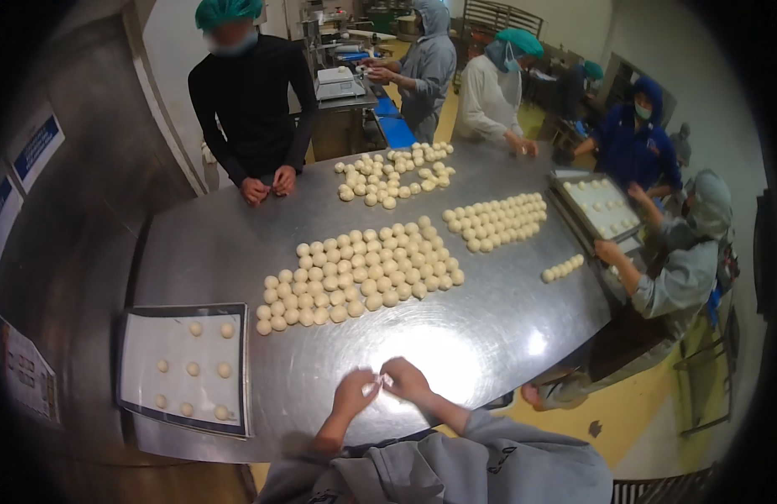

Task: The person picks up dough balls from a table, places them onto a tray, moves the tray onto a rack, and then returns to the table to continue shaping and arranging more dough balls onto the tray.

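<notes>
Over the near edge of the steel table, my left hand (355, 395) and my right hand (408, 382) meet with their fingertips pinched together. Something small and pale shows between the fingers, too little of it to name. Beyond them, dough balls (355, 277) lie in a large block of close rows. To the left is a dark baking tray (246, 370) lined with white paper (166, 328), bearing several spaced dough balls (193, 369). Neither hand touches the tray or the rows.
The steel table (195, 252) carries a second block of dough balls (497, 220), a loose cluster (380, 181) farther back and a short row (563, 269) at right. Co-workers stand around the far and right sides; two handle another tray (602, 206). A scale (338, 84) stands behind.
</notes>
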`<state>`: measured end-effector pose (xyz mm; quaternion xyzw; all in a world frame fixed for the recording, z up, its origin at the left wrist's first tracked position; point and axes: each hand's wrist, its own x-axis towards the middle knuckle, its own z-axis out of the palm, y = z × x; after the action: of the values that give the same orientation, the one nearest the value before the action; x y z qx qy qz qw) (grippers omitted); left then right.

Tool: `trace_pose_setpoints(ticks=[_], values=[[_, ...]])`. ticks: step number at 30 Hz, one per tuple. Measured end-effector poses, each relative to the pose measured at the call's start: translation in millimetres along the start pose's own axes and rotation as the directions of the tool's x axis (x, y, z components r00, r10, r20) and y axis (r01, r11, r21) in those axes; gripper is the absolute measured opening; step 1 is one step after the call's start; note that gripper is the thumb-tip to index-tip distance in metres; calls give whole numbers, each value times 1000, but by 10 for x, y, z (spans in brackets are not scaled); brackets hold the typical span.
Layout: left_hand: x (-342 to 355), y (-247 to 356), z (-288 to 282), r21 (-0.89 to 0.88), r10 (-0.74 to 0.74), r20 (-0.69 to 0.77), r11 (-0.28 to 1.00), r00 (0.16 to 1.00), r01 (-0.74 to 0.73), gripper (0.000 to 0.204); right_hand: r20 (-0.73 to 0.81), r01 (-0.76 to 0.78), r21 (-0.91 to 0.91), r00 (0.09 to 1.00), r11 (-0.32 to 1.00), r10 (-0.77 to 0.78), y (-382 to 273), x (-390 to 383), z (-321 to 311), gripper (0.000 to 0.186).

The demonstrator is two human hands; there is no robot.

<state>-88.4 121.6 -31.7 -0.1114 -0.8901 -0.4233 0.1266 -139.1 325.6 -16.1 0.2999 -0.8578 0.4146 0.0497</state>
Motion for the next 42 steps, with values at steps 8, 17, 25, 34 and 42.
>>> trace_pose_setpoints(ticks=[8,17,25,34,42], values=[[-28,-200,-725,349,10,-81,937,997,19,23,27,35,-403,999,914,-26,675,-50,-685,19],[-536,-214,-618,149,-78,88,987,993,64,20,316,-104,36,945,994,87,522,-561,-713,12],[-277,117,84,64,-50,29,997,998,48,12,308,-82,73,950,994,56,-60,-193,-200,19],[-67,-24,166,127,-69,-163,988,984,91,20,-92,-62,-32,994,998,59,360,125,-223,17],[-103,-230,-450,298,-105,-222,939,969,170,14,-73,-1,-336,997,942,-25,676,-2,-740,16]])
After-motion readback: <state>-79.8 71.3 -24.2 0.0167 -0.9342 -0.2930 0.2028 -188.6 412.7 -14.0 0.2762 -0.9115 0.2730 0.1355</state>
